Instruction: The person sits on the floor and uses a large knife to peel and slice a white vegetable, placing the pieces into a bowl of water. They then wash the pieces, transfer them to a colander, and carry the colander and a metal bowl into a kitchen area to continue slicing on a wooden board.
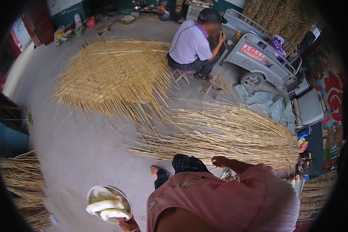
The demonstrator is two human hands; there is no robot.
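My left hand (pixel 129 224) grips the rim of a round white plastic basket (pixel 128 200) at the bottom left of the view. Several pale melon slices (pixel 105 205), whitish with light green edges, lie piled in it. On the other side of my body, my right hand (pixel 219 161) hangs near my thigh, just in front of a spread of loose reed stalks (pixel 220 136). Its fingers look bent, and whether they hold anything cannot be made out. One of my feet (pixel 154 170) shows on the concrete floor (pixel 81 150).
A partly woven reed mat (pixel 113 75) spreads ahead, its stalk ends sticking out. Beside it a person (pixel 190 43) sits on a low folding stool (pixel 179 76). A grey cargo tricycle (pixel 255 55), a plastic sheet (pixel 266 101) and another stool (pixel 221 81) stand or lie rightward. Reed bundles (pixel 23 185) lie left.
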